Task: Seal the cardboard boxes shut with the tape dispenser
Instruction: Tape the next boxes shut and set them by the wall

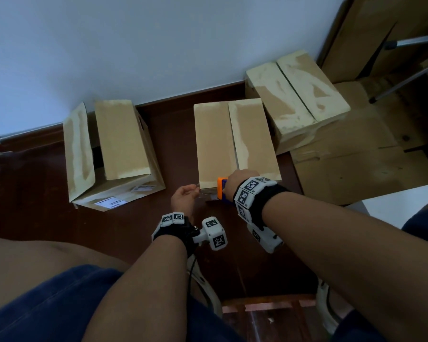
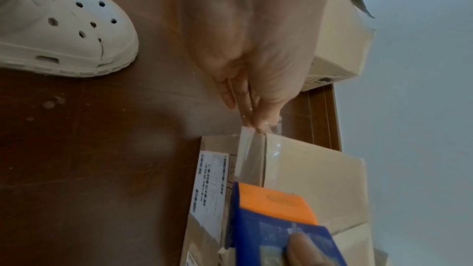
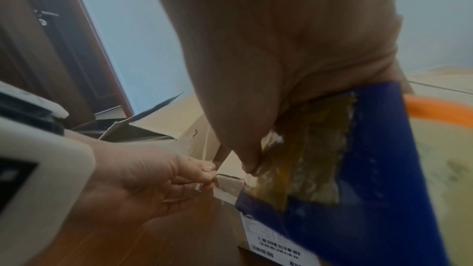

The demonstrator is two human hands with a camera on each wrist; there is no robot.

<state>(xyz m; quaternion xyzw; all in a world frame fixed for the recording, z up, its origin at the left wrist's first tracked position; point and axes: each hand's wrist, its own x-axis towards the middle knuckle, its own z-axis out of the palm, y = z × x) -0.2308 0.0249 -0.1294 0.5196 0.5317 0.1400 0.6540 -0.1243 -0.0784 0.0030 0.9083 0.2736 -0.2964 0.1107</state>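
The tape end (image 2: 249,141) is pinched by the left hand (image 1: 183,199); the tape dispenser (image 1: 221,188) is gripped by the right hand (image 1: 240,182). If the pinch slips, the tape could be folded onto itself.

Dim, bluish indoor light; wrist views soft and blurred, edges bent by wide-angle lenses.

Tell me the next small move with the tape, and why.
Probably press the tape end down onto the front of the middle box. The left hand pinches the free end at the box's near edge, the right hand holds the dispenser there, and the top seam looks untaped.
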